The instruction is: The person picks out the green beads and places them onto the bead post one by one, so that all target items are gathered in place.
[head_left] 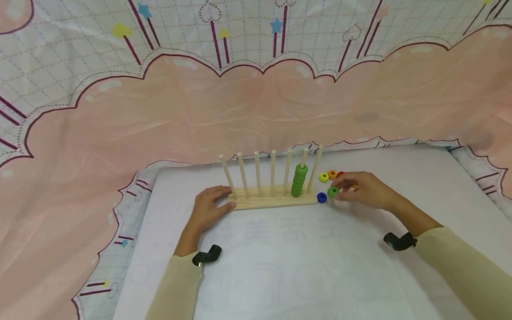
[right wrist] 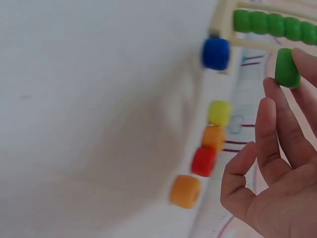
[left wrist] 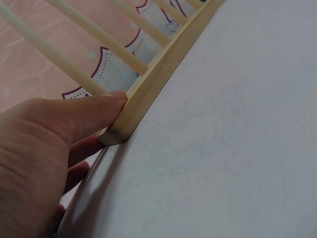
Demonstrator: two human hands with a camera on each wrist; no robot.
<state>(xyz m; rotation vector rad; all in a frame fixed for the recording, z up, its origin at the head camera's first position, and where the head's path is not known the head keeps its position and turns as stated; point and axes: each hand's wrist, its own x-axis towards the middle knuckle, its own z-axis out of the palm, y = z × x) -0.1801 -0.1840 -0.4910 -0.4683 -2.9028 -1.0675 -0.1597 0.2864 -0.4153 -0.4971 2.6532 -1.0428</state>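
A wooden peg rack (head_left: 272, 203) with several upright pegs stands on the white table. Green beads (head_left: 298, 181) are stacked on its second peg from the right. My left hand (head_left: 209, 206) grips the rack's left end, and in the left wrist view the thumb (left wrist: 106, 106) lies along the base's edge. Off the rack's right end, my right hand (head_left: 366, 190) pinches a green bead (right wrist: 288, 68) between thumb and fingertips, with the other fingers loosely curled. A blue bead (head_left: 322, 198) lies close to the rack's right end.
Beyond the right hand lie a yellow bead (head_left: 324, 178), an orange bead (head_left: 332, 174), a red bead (right wrist: 203, 161) and a second orange bead (right wrist: 185, 191). Patterned pink cloth (head_left: 256, 111) hangs behind the white table (head_left: 272, 266).
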